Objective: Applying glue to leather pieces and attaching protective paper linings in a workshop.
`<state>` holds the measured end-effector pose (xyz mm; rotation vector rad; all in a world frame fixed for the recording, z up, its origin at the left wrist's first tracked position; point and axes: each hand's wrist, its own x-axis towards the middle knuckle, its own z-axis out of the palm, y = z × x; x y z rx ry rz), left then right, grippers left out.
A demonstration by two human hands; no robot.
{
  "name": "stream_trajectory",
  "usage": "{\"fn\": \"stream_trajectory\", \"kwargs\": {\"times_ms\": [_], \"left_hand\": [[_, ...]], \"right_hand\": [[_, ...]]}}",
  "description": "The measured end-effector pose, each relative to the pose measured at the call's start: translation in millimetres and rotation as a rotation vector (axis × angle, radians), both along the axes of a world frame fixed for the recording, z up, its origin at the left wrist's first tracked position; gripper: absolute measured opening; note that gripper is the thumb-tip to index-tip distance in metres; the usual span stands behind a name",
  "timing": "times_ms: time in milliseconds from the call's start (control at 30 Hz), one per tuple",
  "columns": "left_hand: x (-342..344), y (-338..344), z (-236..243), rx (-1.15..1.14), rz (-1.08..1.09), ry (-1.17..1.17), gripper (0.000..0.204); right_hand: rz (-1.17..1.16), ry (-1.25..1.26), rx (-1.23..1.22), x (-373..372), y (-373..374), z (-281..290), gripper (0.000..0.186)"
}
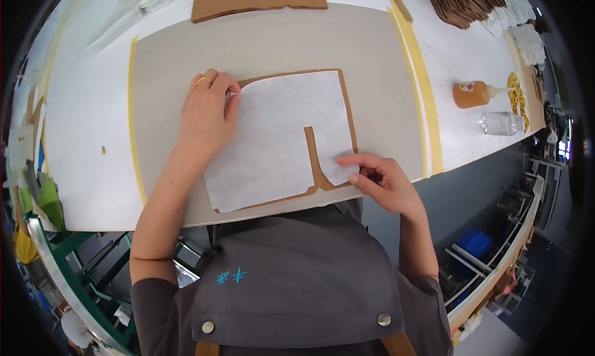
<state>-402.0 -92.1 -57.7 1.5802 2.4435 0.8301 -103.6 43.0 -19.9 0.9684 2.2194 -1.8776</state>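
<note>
A white sheet (266, 133) lies over a slightly larger brown panel (348, 102), which shows as a border along the top, right and bottom edges. Both have a narrow slot rising from the bottom edge, and brown shows through the sheet's slot. At the upper left corner my left hand (212, 111) pinches the edge of the white sheet; that corner of the brown panel is hidden by the fingers. My right hand (383, 179) is at the lower right corner, index finger stretched onto the sheet, thumb apart near its edge.
A grey mat (266, 43) edged with yellow tape (416, 77) covers the table's middle. Beyond lies a brown stack (257, 1). To the right are an amber bottle (471, 94), a clear jar (499, 123) and a pile of brown pieces (465, 5). Clear plastic (133, 8) lies far left.
</note>
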Motion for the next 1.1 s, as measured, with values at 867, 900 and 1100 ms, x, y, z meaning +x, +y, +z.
{"fn": "stream_trajectory", "kwargs": {"times_ms": [867,900,1100], "left_hand": [[92.1,-40.6,6.5,0.138,-0.520,-0.065,0.023],[93.2,-41.5,4.1,0.153,-0.525,-0.062,0.021],[97.4,-44.4,0.0,0.177,-0.536,-0.099,0.016]], "right_hand": [[-0.053,0.176,0.492,4.6,-23.1,-13.4,0.008],[-0.051,0.186,0.500,5.7,-24.1,-14.1,0.008],[-0.058,0.205,0.523,9.8,-26.1,-17.3,0.008]]}}
